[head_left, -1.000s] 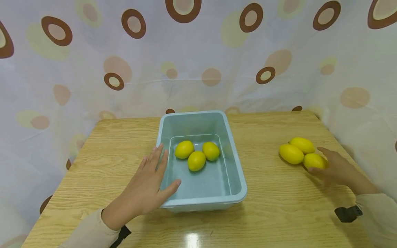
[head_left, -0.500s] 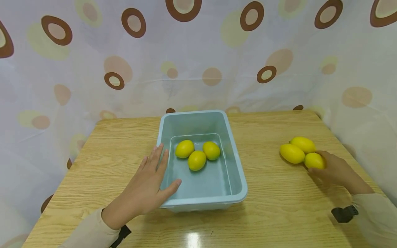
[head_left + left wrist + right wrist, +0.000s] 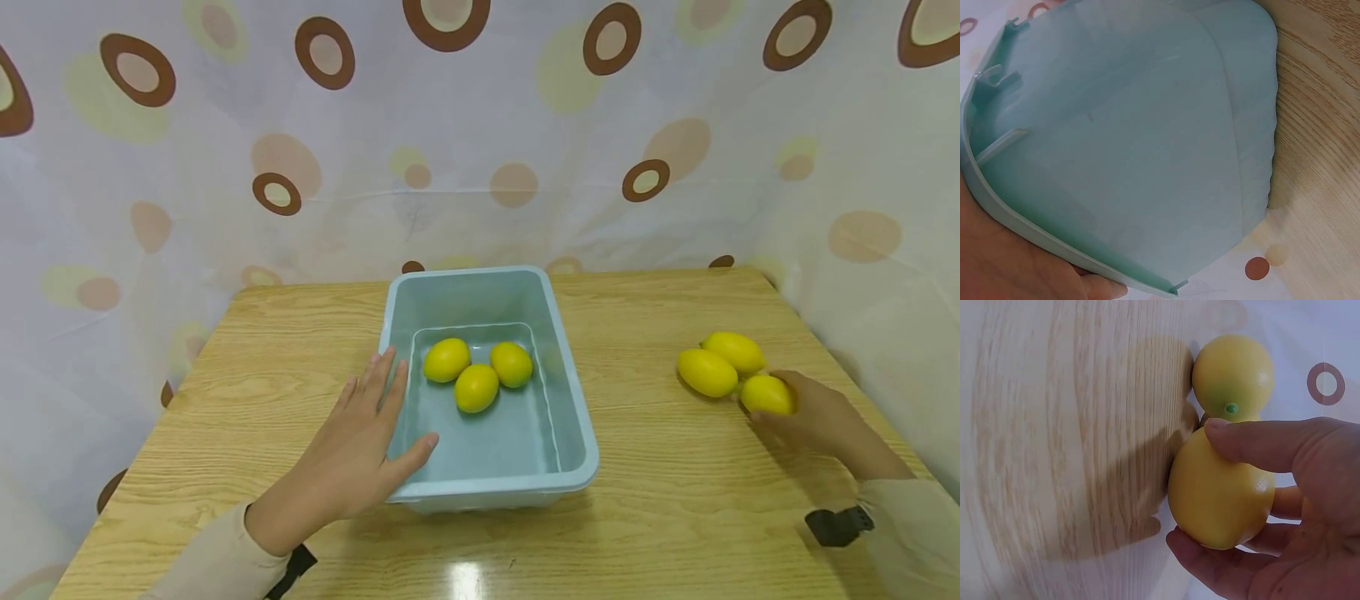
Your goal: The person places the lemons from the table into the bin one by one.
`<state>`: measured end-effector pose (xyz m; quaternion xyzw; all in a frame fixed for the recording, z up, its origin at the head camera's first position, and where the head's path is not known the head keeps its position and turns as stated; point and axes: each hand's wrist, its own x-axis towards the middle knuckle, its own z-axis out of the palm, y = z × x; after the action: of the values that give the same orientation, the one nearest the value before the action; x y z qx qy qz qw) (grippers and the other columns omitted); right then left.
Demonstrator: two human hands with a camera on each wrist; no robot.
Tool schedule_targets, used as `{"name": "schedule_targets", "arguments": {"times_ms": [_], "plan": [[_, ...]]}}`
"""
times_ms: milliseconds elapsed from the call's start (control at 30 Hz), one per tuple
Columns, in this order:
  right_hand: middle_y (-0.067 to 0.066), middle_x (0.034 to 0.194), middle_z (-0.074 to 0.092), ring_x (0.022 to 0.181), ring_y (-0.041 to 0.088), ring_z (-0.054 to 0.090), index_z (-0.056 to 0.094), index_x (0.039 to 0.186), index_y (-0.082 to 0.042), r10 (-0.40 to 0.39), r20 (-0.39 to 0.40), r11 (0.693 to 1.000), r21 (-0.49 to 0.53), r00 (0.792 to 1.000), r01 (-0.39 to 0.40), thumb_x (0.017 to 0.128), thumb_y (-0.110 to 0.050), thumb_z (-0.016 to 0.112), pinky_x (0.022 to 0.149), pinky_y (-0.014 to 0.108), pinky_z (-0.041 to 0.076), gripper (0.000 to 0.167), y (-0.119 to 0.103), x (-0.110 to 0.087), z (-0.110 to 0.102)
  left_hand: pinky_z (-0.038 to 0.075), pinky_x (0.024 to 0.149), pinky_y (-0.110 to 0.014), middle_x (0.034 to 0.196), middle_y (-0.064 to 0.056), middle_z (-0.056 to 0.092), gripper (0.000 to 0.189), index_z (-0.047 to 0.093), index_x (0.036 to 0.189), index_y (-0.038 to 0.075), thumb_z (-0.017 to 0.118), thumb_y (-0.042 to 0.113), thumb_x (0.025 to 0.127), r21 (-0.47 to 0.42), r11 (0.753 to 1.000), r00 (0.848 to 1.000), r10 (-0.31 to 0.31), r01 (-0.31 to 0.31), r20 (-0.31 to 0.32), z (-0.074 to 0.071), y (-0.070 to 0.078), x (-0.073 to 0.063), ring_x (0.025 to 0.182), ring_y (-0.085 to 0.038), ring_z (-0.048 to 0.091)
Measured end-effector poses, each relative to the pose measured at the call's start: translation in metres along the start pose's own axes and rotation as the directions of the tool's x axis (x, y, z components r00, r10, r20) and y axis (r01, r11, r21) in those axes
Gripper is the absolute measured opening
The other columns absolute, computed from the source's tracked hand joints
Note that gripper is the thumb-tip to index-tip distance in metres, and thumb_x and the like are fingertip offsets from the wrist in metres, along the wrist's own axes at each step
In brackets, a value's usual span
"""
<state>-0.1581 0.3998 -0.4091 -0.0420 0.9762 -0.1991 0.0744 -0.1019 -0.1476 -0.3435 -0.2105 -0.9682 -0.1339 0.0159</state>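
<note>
At the right of the table, my right hand (image 3: 819,419) pinches a lemon (image 3: 767,395) between thumb and fingers. The right wrist view shows the thumb on one side of that lemon (image 3: 1213,494) and the fingers round the other. Two more lemons lie beside it, one at the left (image 3: 707,372) and one behind (image 3: 735,352). With straight, spread fingers, my left hand (image 3: 348,454) rests on the left rim of a light blue plastic bin (image 3: 583,471). Inside the bin sit three lemons (image 3: 476,388) close together. The left wrist view shows mostly the bin's outer wall (image 3: 1129,137).
The wooden table (image 3: 660,517) carries the bin near its middle. A patterned curtain (image 3: 465,225) hangs behind the table and along its sides. Dark straps (image 3: 838,527) show at both wrists.
My right hand has closed its fingers round the nearest lemon and shifted it slightly right, away from the other two. The left hand and the bin have stayed in place.
</note>
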Motion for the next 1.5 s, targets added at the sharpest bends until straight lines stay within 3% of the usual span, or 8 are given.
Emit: {"name": "schedule_targets", "arguments": {"times_ms": [333, 500, 700, 833, 1133, 1500], "plan": [[0.047, 0.118, 0.045, 0.094, 0.055, 0.052, 0.037, 0.126, 0.024, -0.005, -0.033, 0.995, -0.100, 0.999, 0.002, 0.086, -0.033, 0.070, 0.070, 0.057, 0.045, 0.077, 0.002, -0.010, -0.010, 0.013, 0.115, -0.055, 0.160, -0.015, 0.000, 0.087, 0.016, 0.152, -0.001, 0.037, 0.062, 0.095, 0.000, 1.000, 1.000, 0.006, -0.006, -0.013, 0.000, 0.000, -0.001, 0.147, -0.032, 0.003], [0.046, 0.117, 0.046, 0.094, 0.054, 0.053, 0.039, 0.125, 0.023, -0.028, -0.043, 0.991, -0.133, 0.999, 0.022, 0.085, -0.033, 0.072, 0.067, 0.057, 0.046, 0.077, -0.011, -0.012, -0.022, 0.013, 0.115, -0.056, 0.160, -0.016, -0.001, 0.088, 0.015, 0.152, -0.001, 0.037, 0.062, 0.095, 0.002, 1.000, 1.000, 0.011, -0.011, -0.014, 0.000, 0.000, -0.001, 0.147, -0.032, 0.002], [0.038, 0.107, 0.055, 0.077, 0.033, 0.056, 0.042, 0.126, 0.020, -0.072, -0.067, 0.987, -0.150, 0.995, 0.061, 0.086, -0.035, 0.071, 0.057, 0.040, 0.045, 0.074, -0.048, -0.011, -0.042, 0.012, 0.115, -0.056, 0.160, -0.016, -0.001, 0.087, 0.014, 0.152, 0.000, 0.036, 0.062, 0.095, 0.001, 1.000, 1.000, 0.005, -0.005, -0.010, 0.000, 0.000, -0.001, 0.147, -0.032, 0.001], [0.033, 0.106, 0.058, 0.074, 0.027, 0.056, 0.043, 0.128, 0.016, -0.109, -0.076, 0.983, -0.155, 0.991, 0.096, 0.087, -0.038, 0.069, 0.056, 0.035, 0.044, 0.073, -0.078, -0.004, -0.055, 0.012, 0.115, -0.056, 0.160, -0.016, -0.001, 0.087, 0.014, 0.152, 0.000, 0.036, 0.062, 0.095, 0.000, 1.000, 1.000, 0.004, -0.004, -0.004, 0.000, 0.000, -0.001, 0.147, -0.032, 0.001], [0.020, 0.104, 0.060, 0.074, 0.024, 0.054, 0.047, 0.132, 0.007, -0.197, -0.102, 0.969, -0.171, 0.975, 0.178, 0.086, -0.042, 0.069, 0.059, 0.034, 0.042, 0.070, -0.147, 0.017, -0.079, 0.011, 0.116, -0.055, 0.160, -0.016, -0.002, 0.088, 0.013, 0.152, 0.000, 0.034, 0.063, 0.095, 0.000, 1.000, 1.000, 0.000, 0.000, 0.008, -0.001, 0.000, 0.000, 0.147, -0.032, 0.000], [0.010, 0.099, 0.061, 0.077, 0.023, 0.052, 0.057, 0.122, -0.004, -0.291, -0.155, 0.952, -0.139, 0.944, 0.271, 0.086, -0.039, 0.070, 0.064, 0.036, 0.041, 0.052, -0.217, 0.020, -0.090, 0.011, 0.116, -0.055, 0.160, -0.016, -0.001, 0.087, 0.014, 0.152, -0.001, 0.036, 0.062, 0.095, -0.004, 1.000, 1.000, 0.002, -0.002, 0.006, -0.001, 0.000, 0.000, 0.147, -0.032, 0.001]]}}
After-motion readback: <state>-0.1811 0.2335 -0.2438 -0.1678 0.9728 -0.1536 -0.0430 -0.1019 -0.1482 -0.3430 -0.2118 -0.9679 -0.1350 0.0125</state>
